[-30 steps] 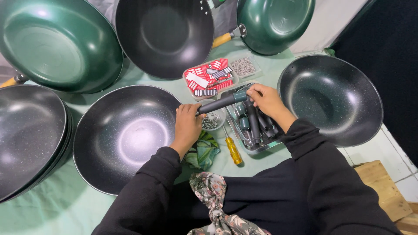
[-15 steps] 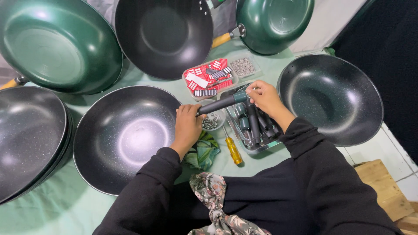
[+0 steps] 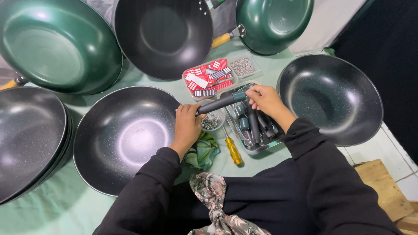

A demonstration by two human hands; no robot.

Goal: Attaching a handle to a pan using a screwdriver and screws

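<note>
Red-and-white striped labels (image 3: 204,78) heaped in a clear tray (image 3: 188,89), beyond the hands

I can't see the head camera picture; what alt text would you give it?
Two hands hold a dark pan handle against the rim of a black wok: the left hand at the wok, the right hand at the far end. Around them lie more black and green woks, a tray of handles and a yellow screwdriver.

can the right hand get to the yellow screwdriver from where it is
Probably yes: the right hand is busy holding the dark handle, but the yellow screwdriver lies uncovered just beside the tray.
</note>
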